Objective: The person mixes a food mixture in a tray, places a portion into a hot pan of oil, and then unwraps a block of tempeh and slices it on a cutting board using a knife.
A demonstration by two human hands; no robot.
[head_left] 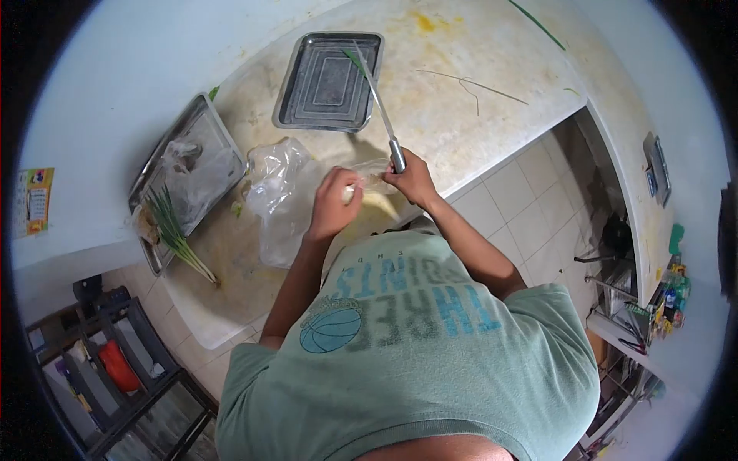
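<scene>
My right hand point(415, 178) is wrapped around the metal handle of a long knife point(382, 107). Its blade points away from me, with the tip over a dark metal tray point(329, 88). My left hand point(334, 203) is closed with a small pale thing point(349, 194) at its fingers; I cannot tell its kind. A crumpled clear plastic bag point(280, 180) lies against the left side of that hand. More clear film shows between my two hands, partly hidden by the fingers. A bit of green leaf point(354, 60) is in the dark tray, by the blade.
A second metal tray point(231, 146) at the left holds a clear bag point(196, 173), with a bunch of spring onions point(177, 234) across its edge. The stained worktop point(492, 46) carries thin dry stalks point(492, 88). A black rack point(115, 369) stands lower left.
</scene>
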